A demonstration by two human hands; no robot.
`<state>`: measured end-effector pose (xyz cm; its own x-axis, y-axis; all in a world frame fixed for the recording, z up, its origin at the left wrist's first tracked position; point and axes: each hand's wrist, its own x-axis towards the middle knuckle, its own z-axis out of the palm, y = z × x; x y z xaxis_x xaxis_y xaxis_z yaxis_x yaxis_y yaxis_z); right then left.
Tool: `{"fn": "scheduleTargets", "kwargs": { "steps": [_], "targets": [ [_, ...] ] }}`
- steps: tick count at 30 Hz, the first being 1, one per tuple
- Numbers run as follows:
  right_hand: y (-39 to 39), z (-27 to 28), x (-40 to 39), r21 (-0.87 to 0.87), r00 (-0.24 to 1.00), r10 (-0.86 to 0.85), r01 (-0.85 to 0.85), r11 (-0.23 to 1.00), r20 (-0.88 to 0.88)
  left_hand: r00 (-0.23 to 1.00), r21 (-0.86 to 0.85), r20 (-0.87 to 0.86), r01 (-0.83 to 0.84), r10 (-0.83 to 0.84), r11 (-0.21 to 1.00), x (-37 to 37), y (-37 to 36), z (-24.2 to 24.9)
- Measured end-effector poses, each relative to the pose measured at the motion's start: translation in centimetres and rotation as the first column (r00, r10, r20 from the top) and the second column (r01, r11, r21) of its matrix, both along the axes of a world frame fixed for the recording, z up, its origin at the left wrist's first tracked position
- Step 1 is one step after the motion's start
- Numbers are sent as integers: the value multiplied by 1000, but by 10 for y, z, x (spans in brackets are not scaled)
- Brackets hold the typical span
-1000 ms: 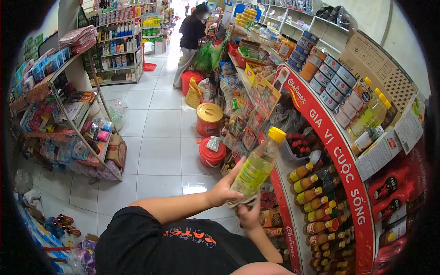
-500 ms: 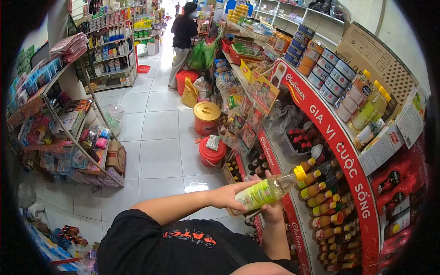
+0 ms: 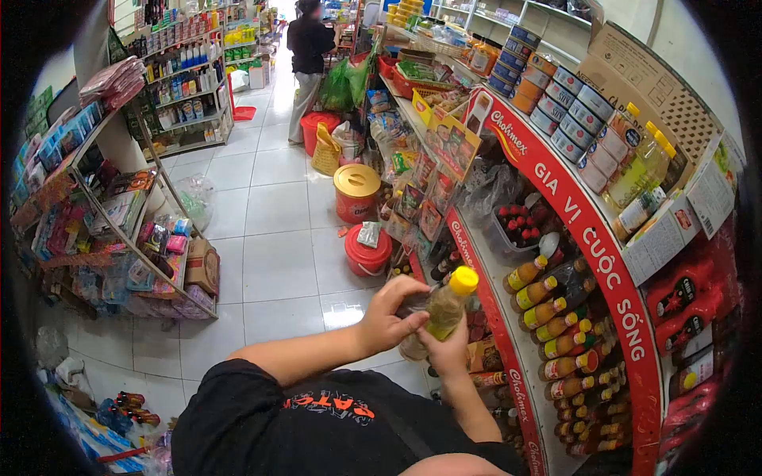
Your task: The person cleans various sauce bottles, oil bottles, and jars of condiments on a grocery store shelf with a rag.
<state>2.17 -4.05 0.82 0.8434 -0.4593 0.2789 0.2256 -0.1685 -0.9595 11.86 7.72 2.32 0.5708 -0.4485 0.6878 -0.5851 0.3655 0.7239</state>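
Right now, from my remote seat, I have the yellow-capped bottle up in the air between both hands, in front of the chest. Its long axis slants, with the cap higher and leaning right towards the shelf, and the base lower left, partly covered by fingers. My left hand is curled against its left side, thumb across the body; my right hand closes round the lower part from the right. Both are on it, so neither is nearer, but the right is the one closer to the shelf; exactly how firmly each grips I cannot tell.

Just right of them, sauce bottles lie in rows behind the red Cholimex board, with stacked tins above. Farther out, a red bucket stands on the tiled floor, and a person in a dark top stands well beyond.
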Motion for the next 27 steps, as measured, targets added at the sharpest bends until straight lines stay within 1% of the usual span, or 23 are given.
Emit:
{"fn": "scheduleTargets", "kwargs": {
  "steps": [1, 3, 4, 7, 8, 9, 10, 11, 13, 14, 17, 19, 20, 21, 23, 24, 26, 27],
  "targets": [
    [4, -5, -1, 45, 999, 46, -46, 998, 15, 998, -56, 67, 19, -15, 998, 3, 0, 9],
    [10, -18, -2, 131, 990, 132, -138, 982, 55, 980, -30, 198, -15, 20, 999, 2, -3, 22],
    [13, -16, -1, 214, 993, 99, -111, 970, 65, 964, -17, 263, -29, 32, 999, 1, -4, 23],
    [-11, -28, 3, 215, 950, -18, -52, 975, 312, 937, 177, 270, 177, -221, 968, -2, -2, 6],
    [-17, -21, 2, 266, 935, -45, -53, 963, 351, 928, 236, 257, 210, -270, 949, -10, -3, -7],
    [-21, -7, 2, 317, 920, -75, -56, 947, 385, 898, 277, 298, 242, -323, 930, -21, -3, -17],
    [-22, 2, 2, 366, 904, -105, -60, 929, 414, 890, 267, 341, 218, -304, 939, -32, -4, -29],
    [-20, 3, 3, 325, 908, -102, -40, 945, 406, 880, 254, 382, 195, -283, 948, -38, -4, -36],
    [-16, 4, 4, 239, 916, -97, 1, 971, 390, 927, 132, 358, 66, -110, 989, -34, -1, -38],
    [-6, 8, 5, 140, 921, -113, 64, 988, 373, 941, 74, 338, 4, -29, 997, -30, 1, -38],
    [17, 1, 11, 68, 946, -28, 6, 998, 323, 907, -38, 409, -91, 98, 995, -1, 14, -25],
    [26, -3, 17, 93, 967, 36, -62, 994, 253, 885, -105, 386, -239, 261, 965, 10, 21, -12],
    [30, -3, 21, 109, 972, 73, -99, 989, 222, 910, -123, 309, -251, 278, 960, 17, 23, -10],
    [35, -3, 23, 90, 973, 96, -117, 989, 210, 924, -134, 268, -246, 274, 960, 22, 27, -2],
    [46, -3, 28, 54, 972, 147, -159, 986, 184, 963, -199, 268, 26, 29, 980, 28, 31, -4],
    [50, 1, 30, 50, 967, 128, -143, 989, 220, 968, -176, 250, 41, 5, 983, 27, 33, -8],
    [54, 7, 35, 101, 970, 42, -68, 993, 240, 976, -134, 215, 70, -40, 989, 20, 41, -20],
    [54, 8, 37, 127, 969, 0, -33, 991, 249, 972, -84, 231, 74, -53, 994, 21, 44, -28]
  ]
}}
